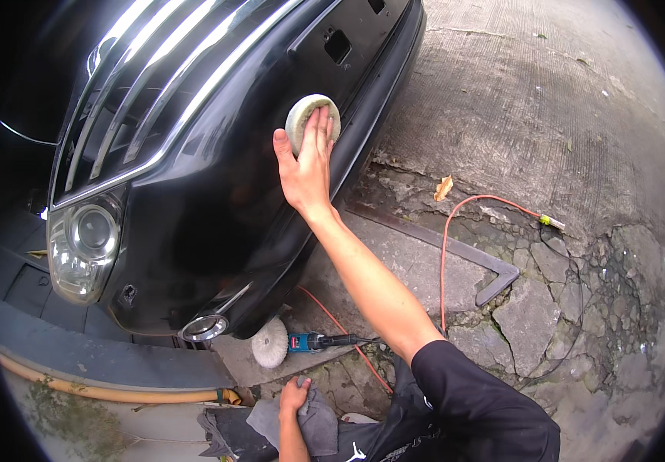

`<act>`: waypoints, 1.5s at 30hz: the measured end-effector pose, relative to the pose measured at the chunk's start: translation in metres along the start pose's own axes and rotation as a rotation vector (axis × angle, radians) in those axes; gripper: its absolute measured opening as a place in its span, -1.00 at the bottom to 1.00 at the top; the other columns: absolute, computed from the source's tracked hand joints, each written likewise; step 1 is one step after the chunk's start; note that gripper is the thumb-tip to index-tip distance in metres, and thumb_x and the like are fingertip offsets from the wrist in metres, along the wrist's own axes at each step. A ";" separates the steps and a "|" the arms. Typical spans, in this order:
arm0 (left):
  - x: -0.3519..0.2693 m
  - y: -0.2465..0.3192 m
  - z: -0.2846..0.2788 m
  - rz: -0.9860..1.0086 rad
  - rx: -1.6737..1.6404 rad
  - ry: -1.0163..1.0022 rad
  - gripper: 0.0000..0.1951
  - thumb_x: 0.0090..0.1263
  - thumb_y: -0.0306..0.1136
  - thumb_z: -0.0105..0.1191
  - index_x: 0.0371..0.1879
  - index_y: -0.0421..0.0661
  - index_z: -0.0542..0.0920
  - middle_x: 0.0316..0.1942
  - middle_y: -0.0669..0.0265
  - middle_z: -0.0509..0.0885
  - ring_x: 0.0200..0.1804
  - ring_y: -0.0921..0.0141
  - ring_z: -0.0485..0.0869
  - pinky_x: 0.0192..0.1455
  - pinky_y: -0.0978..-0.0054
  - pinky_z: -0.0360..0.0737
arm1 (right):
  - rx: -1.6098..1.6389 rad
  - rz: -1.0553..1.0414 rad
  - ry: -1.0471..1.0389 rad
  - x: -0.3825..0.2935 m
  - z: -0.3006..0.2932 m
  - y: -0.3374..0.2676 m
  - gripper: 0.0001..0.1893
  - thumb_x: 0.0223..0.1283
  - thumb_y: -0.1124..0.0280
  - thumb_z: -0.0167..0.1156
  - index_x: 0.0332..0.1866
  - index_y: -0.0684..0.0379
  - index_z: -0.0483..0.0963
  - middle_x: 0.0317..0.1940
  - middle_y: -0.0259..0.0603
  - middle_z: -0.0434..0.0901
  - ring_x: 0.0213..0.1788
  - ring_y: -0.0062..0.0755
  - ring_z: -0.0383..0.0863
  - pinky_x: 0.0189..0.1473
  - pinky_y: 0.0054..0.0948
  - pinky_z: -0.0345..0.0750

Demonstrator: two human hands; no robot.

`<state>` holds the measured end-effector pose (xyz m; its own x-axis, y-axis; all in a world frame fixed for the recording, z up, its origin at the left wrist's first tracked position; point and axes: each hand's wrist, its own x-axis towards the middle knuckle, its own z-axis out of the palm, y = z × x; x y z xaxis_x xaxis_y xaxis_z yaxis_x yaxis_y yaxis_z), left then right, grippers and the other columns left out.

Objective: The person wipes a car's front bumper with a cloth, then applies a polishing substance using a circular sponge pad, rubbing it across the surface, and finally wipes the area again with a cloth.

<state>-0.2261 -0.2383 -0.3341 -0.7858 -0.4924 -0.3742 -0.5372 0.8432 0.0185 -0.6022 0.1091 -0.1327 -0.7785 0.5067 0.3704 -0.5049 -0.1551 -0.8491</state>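
Observation:
My right hand presses a round whitish polishing pad against the glossy black front bumper of a car. Its fingers lie together across the pad, while the thumb sticks out to the left. Low in the view, my left hand grips a grey cloth over my lap. Between my hands, near the bumper's lower corner, a blue and black power polisher lies on the ground with a white fluffy pad at its head.
A chrome grille, headlight and fog-lamp ring sit around the bumper. An orange cord crosses broken concrete to a connector. An angled metal bar lies below the car; a yellow pipe runs at lower left.

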 end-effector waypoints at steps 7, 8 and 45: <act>0.002 0.015 0.000 -0.136 0.082 -0.065 -0.28 0.40 0.20 0.12 0.35 -0.12 0.54 0.23 -0.11 0.63 0.32 -0.05 0.57 0.38 0.08 0.48 | -0.231 -0.384 -0.007 0.071 0.027 -0.034 0.13 0.31 -0.47 -0.04 0.59 0.44 0.03 0.64 0.17 -0.05 0.70 0.08 -0.16 0.65 0.04 -0.19; 0.003 0.017 0.001 -0.105 0.070 -0.079 -0.28 0.40 0.20 0.12 0.36 -0.12 0.54 0.23 -0.11 0.63 0.33 -0.05 0.57 0.39 0.09 0.48 | -0.273 -0.459 0.067 0.063 0.024 -0.040 0.13 0.30 -0.48 -0.05 0.60 0.42 0.03 0.65 0.15 -0.05 0.70 0.05 -0.14 0.66 0.02 -0.17; -0.077 0.035 0.000 -0.110 -0.188 0.038 -0.41 0.44 0.07 0.14 0.23 -0.20 0.58 0.04 -0.21 0.70 0.16 -0.14 0.64 0.26 0.02 0.53 | 0.027 -0.230 -0.222 -0.232 0.093 -0.014 0.20 0.41 -0.20 0.09 0.52 0.68 -0.45 0.51 0.71 -0.57 0.60 0.58 -0.64 0.58 0.27 -0.47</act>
<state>-0.1843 -0.1707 -0.3043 -0.7283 -0.5899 -0.3486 -0.6652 0.7308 0.1531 -0.4486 -0.0851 -0.1715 -0.7035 0.3339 0.6274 -0.6848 -0.0821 -0.7241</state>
